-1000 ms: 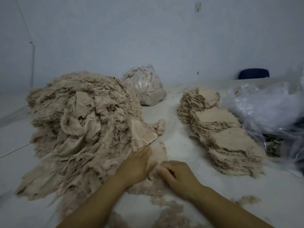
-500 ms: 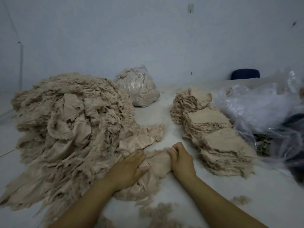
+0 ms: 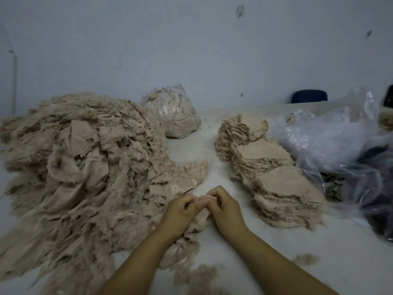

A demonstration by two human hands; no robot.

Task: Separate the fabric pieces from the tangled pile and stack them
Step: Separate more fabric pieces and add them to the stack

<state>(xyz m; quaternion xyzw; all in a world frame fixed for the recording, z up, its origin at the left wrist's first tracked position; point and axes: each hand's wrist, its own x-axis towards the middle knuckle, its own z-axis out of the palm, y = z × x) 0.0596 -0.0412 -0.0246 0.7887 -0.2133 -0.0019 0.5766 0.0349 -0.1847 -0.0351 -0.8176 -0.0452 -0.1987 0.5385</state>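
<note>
Both hands pinch one small beige fabric piece [image 3: 201,218] between them at the near edge of the big tangled pile of frayed beige cloth [image 3: 80,167]: the left hand [image 3: 180,213] curls round its left side, the right hand [image 3: 226,210] round its right, knuckles touching. Behind sits a clear plastic bag stuffed with beige scraps [image 3: 173,114]. Right of the hands, three neat stacks of beige pieces [image 3: 274,173] line up on the white table [image 3: 212,145], beside crumpled clear plastic sheeting [image 3: 331,137].

The scene was viewed by one head-worn wide-angle camera, aimed forward and down. The table [image 3: 212,145] was seen from close above its near edge, and the wall [image 3: 191,50] behind was faced.
</note>
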